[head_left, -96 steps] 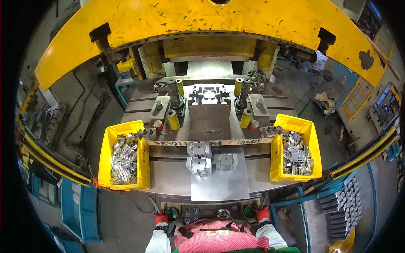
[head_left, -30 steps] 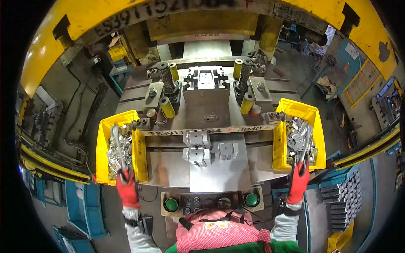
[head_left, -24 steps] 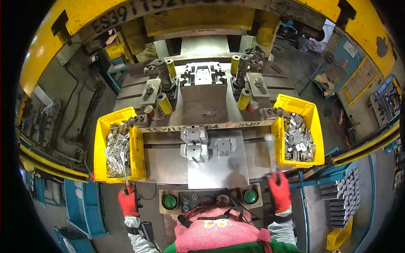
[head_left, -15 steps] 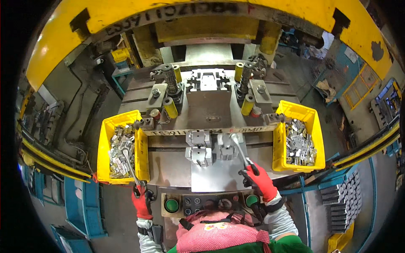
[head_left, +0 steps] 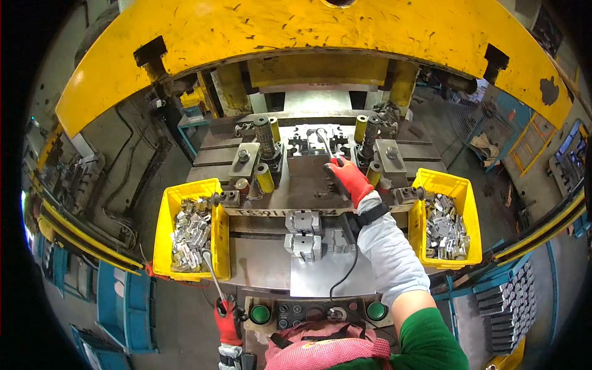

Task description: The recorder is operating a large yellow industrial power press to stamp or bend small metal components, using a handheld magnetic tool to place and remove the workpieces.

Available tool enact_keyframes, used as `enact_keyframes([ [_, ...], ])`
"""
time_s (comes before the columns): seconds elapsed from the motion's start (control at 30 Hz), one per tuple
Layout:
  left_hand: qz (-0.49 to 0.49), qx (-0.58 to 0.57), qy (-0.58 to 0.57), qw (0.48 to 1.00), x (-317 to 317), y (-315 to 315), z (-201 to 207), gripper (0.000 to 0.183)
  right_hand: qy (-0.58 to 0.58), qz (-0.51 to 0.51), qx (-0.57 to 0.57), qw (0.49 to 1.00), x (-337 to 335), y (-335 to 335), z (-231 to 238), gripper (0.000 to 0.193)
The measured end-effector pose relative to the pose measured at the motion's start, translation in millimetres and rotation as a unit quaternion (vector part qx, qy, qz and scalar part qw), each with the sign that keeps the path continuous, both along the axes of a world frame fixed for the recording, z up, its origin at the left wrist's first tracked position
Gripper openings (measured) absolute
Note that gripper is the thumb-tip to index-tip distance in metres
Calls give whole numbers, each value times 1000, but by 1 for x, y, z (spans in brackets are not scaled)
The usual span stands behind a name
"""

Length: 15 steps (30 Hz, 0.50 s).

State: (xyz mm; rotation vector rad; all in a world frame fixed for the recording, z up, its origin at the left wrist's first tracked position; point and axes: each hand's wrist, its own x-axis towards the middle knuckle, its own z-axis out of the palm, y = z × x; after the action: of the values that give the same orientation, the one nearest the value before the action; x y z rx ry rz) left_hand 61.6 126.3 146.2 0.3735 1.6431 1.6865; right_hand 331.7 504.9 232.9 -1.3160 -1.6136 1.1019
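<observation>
Fingers of right hand (head_left: pixel 350 179), red-gloved: closed round the handle of a long metal tool (head_left: pixel 325 142). Pointed away from the body, rounded head over the bright die insert (head_left: pixel 302 137); could not tell whether touching.

Fingers of left hand (head_left: pixel 228 324), red-gloved: curled tight round a second metal tool (head_left: pixel 214 274). Held at a slant, head by the near right corner of the left yellow bin (head_left: pixel 221 246); could not tell whether in contact.

Die base (head_left: pixel 308 176), dark brown: lay just before the insert, partly covered by the right hand.

Guide posts (head_left: pixel 266 140), two: stood upright, one either side of the insert.

Yellow cylinders (head_left: pixel 264 177), four: stood in pairs beside the posts.

Metal blocks (head_left: pixel 303 246), grey, three groups: stood on or at the edge of a bright metal sheet (head_left: pixel 320 280); two one behind the other, third just to the right.

Left bin: stood at the left end, filled with loose metal pieces (head_left: pixel 192 237).

Right yellow bin (head_left: pixel 418 222): stood opposite, beyond the right forearm (head_left: pixel 391 253), similarly filled.

Control panel (head_left: pixel 311 302), two green buttons (head_left: pixel 260 314): lay close to the checked pink apron (head_left: pixel 327 357).

Yellow press beam (head_left: pixel 308 28): spanned the top.

Stacked parts (head_left: pixel 515 302), grey: lay in rows, far right.
</observation>
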Motion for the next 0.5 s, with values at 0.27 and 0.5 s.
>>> enact_keyframes([
  [0.27,1,-20,21,1000,-8,-12,-1,25,10,21,-23,999,12,7,0,34],
  [0.5,79,1,4,997,-1,-8,-12,36,-139,-120,72,980,1,-40,41,40],
])
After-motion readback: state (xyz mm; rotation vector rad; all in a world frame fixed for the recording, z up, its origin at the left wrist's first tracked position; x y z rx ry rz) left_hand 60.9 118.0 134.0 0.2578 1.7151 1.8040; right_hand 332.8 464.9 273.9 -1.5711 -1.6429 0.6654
